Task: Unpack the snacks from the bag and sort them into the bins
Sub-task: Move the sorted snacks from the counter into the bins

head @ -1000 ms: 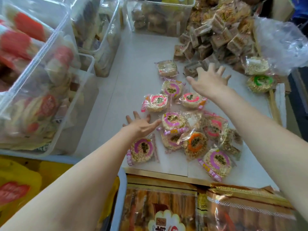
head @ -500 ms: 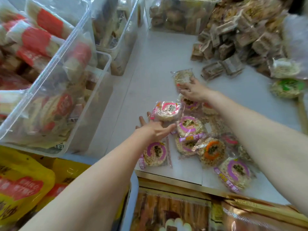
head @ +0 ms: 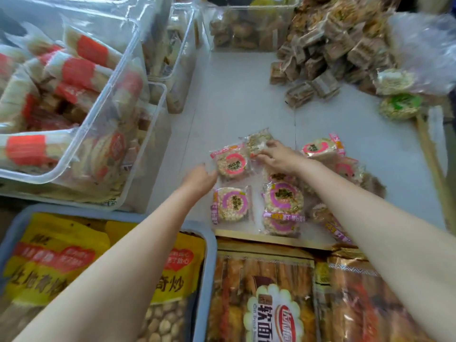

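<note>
Centrally, a scatter of round puffed-grain snack cakes on the white table (head: 237, 95), each sealed in a clear wrapper with a coloured ring label and dark print in the middle. Pink-ringed cake (head: 232, 163) at mid-frame, its left edge met by the left hand (head: 199, 180), fingers curled at the wrapper's rim; whether pinching it or only touching, cannot tell through the blur. Just above and right of it, a pale cake with no ring showing (head: 256, 143), its crinkled wrapper pinched by the right hand (head: 278, 156), fingers (head: 267, 146) bent down onto the plastic. Below these, a purple-ringed cake (head: 232, 204) lying flat near the table's front edge, and beside it two more purple-ringed cakes (head: 283, 197) overlapping one another. To the right of the right wrist, another pink-ringed cake (head: 318, 148), more packets half hidden under the forearm. Green-ringed cake (head: 399, 104) well apart at the right edge, under a clear plastic bag (head: 424, 45). Heap of small brown wrapped squares (head: 328, 50) at upper right. Clear bins (head: 118, 134) at the left, stacked with red-labelled packets. Yellow bags in a grey bin (head: 207, 243) at lower left; gold-edged packs (head: 266, 292) along the bottom.
</note>
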